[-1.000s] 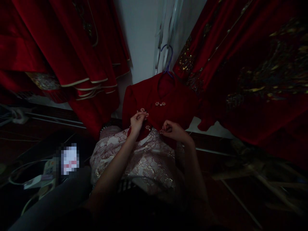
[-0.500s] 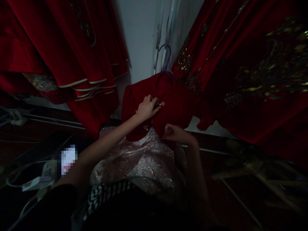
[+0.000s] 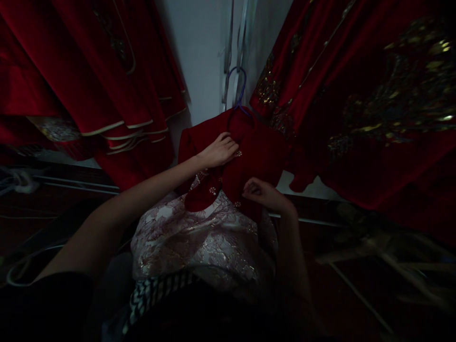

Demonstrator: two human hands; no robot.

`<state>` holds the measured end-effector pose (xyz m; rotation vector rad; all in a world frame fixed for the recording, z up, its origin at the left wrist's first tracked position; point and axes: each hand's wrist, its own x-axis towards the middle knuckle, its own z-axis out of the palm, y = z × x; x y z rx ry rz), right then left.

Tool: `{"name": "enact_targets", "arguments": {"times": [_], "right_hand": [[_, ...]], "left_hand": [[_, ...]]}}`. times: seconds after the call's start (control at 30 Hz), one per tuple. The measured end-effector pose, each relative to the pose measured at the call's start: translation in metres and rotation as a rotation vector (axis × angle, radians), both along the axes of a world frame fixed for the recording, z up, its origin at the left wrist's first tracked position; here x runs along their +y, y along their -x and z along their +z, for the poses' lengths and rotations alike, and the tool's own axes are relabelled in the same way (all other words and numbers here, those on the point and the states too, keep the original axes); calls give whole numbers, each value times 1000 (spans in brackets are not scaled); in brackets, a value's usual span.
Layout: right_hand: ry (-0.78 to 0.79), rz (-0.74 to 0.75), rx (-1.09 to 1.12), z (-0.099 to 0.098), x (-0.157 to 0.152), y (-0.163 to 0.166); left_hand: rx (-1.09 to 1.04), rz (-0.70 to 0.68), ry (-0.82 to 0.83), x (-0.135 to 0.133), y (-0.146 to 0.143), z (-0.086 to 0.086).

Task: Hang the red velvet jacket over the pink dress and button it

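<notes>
A red jacket [image 3: 265, 147] with pearl-like flower beads [image 3: 213, 191] along its front hangs from a purple hanger [image 3: 241, 90], its lower part over my lap. My left hand [image 3: 221, 151] is closed on the jacket's front edge below the neckline, beside a beaded flower [image 3: 239, 153]. Lower and to the right, my right hand [image 3: 259, 192] holds its fingertips pinched together just over the jacket front. Whatever sits in that pinch is too small and dark to make out. Pale pink brocade fabric [image 3: 199, 237] lies across my lap under the hem.
Long red garments [image 3: 117, 95] hang at the left, and a red garment with gold sequins [image 3: 388, 109] hangs at the right. White cabinet doors [image 3: 199, 42] with long handles stand behind. Wooden legs [image 3: 374, 247] lie in shadow at lower right.
My left hand has drawn its fingers together and shifted slightly on the jacket front. My right hand has risen slightly from the lower beaded flower. The view has turned a little.
</notes>
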<state>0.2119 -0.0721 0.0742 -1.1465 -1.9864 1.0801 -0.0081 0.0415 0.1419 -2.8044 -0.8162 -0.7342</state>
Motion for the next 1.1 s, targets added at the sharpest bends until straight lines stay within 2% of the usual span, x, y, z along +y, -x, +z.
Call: {"name": "enact_targets", "arguments": {"times": [0.17,0.23,0.3,0.4,0.47,0.53,0.6,0.7,0.83,0.93,1.03,1.1], "right_hand": [[-293,-184,247,16,14,19],[-395,-234,361,29,27,30],[-417,-265,447,43,44,45],[-317,-264,465,61,69,72],[-218,-311,401,66,82,89],[-176,-492,303,63,90,101],[-240,-690,197,54,93,105],[-387,-842,56,35,88,96],[-426,-909,-72,22,80,73],[-490,-973,-154,29,81,50],[-513,-1075,-263,46,91,23],[-536,-1065,-324,56,101,6]], "left_hand": [[-264,-82,171,0,8,-1],[-274,-141,133,1,11,-2],[-173,-158,39,2,11,-5],[-66,-7,-105,-3,10,-9],[-139,143,-167,-8,11,-13],[-264,270,-190,-12,14,-17],[-372,371,-184,-14,20,-21],[-462,499,-171,-7,36,-26],[-554,694,-121,13,64,-26],[-515,782,17,28,85,-16],[-530,865,159,41,105,-1],[-581,893,252,49,115,7]]}}
